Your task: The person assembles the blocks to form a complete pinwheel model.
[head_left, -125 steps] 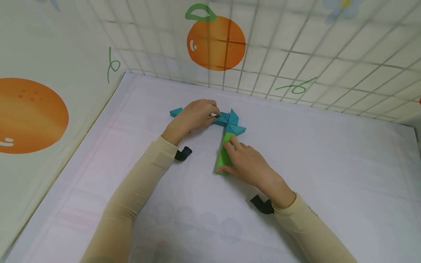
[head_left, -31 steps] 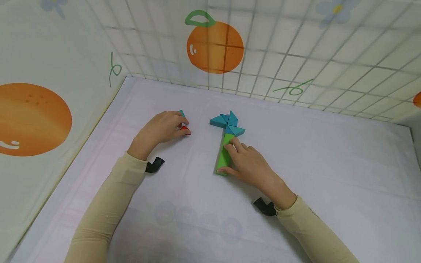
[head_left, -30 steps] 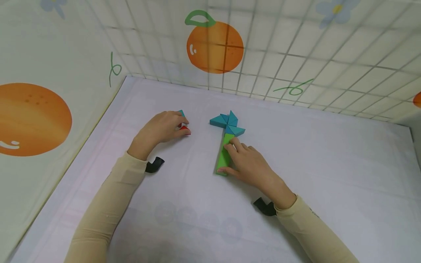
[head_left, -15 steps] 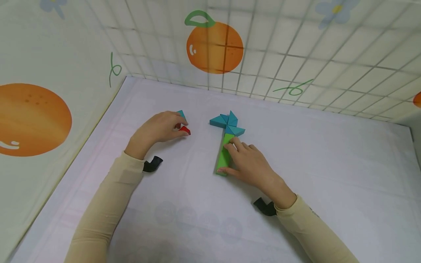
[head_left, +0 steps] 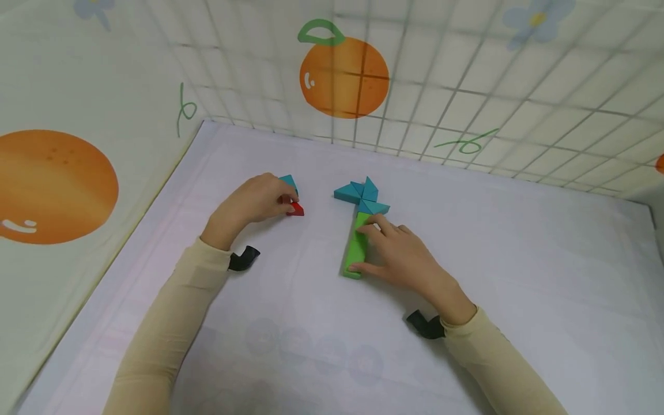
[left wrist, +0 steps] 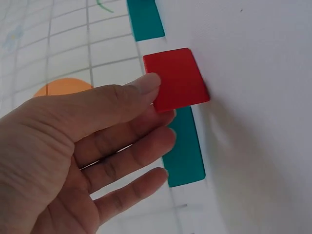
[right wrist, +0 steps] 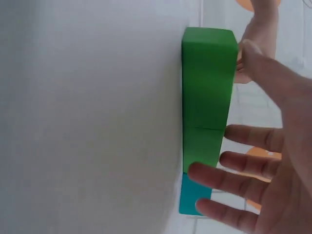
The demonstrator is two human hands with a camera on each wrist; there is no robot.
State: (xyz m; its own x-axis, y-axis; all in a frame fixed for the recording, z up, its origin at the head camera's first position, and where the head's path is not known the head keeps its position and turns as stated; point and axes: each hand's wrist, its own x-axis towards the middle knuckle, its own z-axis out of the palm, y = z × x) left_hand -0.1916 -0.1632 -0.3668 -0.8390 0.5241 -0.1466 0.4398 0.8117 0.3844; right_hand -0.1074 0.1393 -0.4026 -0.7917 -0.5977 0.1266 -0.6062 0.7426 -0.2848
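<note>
My left hand (head_left: 251, 202) pinches a small red block (left wrist: 178, 80) with slanted sides, the thumb on its face and fingers behind. Just beyond the fingers stands a blue block (head_left: 288, 180), partly hidden by the hand; in the left wrist view, blue pieces (left wrist: 185, 151) show on both sides of the red one. My right hand (head_left: 404, 256) lies along two green blocks (right wrist: 207, 87) set end to end, its fingers fairly straight and spread, thumb at the near end. Blue triangular blocks (head_left: 369, 191) form a pinwheel at the far end of the green column.
A white sheet (head_left: 493, 253) covers the table. Behind rises a gridded wall with a printed orange (head_left: 344, 78), and a pale wall (head_left: 62, 92) stands to the left. A black curved piece (head_left: 244, 258) sticks out at the left wrist, another (head_left: 425, 324) at the right.
My left hand has come away left from the pinwheel to the red block, which it now pinches. The right hand stays by the green blocks, its fingers lately shifted slightly right, showing more green.
</note>
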